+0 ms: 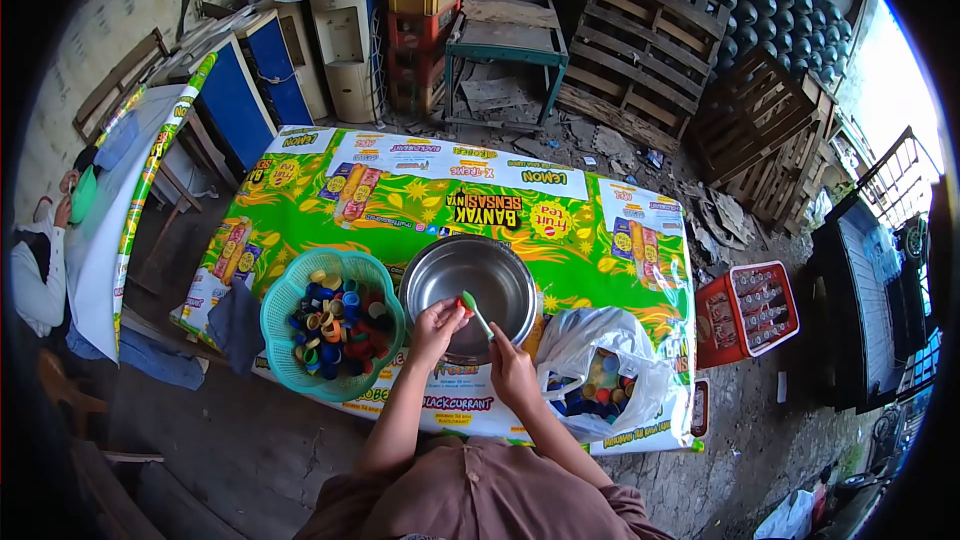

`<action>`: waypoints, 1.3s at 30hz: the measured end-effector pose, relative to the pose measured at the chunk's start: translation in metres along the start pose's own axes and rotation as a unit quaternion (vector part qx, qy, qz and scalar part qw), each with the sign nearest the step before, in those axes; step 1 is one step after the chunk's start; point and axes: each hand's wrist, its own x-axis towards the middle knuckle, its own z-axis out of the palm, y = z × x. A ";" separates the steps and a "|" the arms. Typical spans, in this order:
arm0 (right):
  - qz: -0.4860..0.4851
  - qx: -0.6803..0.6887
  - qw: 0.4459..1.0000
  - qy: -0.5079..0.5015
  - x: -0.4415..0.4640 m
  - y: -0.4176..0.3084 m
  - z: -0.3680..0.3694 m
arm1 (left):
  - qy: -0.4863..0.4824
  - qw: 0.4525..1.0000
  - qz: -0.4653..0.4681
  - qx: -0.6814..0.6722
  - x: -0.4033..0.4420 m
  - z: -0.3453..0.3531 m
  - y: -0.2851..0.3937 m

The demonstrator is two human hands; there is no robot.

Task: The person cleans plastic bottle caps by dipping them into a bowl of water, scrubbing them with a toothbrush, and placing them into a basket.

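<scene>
Metal bowl [435, 278] at mid-frame sits below the left hand [436, 328], pinching a small red piece [461, 304], and right hand [512, 368], gripping a green-tipped tool [481, 319].

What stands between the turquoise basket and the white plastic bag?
In the head view, a metal bowl stands between the turquoise basket and the plastic bag, with the left hand and right hand at its near side.

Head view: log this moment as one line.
right hand: holds slim tool; left hand: at tool's green end; by hands: metal bowl; beside bowl: basket of caps, plastic bag
</scene>
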 end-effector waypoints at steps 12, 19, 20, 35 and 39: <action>0.025 0.090 0.995 0.030 0.003 -0.008 -0.010 | -0.072 0.992 -0.023 -0.100 -0.002 0.006 0.004; 0.051 0.096 0.994 0.022 0.002 -0.011 -0.033 | -0.096 0.995 0.034 0.009 -0.017 0.005 0.022; 0.037 0.093 0.995 0.025 0.002 -0.010 -0.039 | -0.089 0.993 0.065 0.047 -0.020 0.003 0.028; 0.038 0.066 0.996 0.045 -0.056 -0.013 -0.050 | 0.216 0.852 0.198 0.433 -0.088 -0.114 0.056; 0.061 0.085 0.993 0.056 -0.072 -0.011 -0.062 | 0.104 0.893 0.209 0.385 -0.085 -0.040 0.062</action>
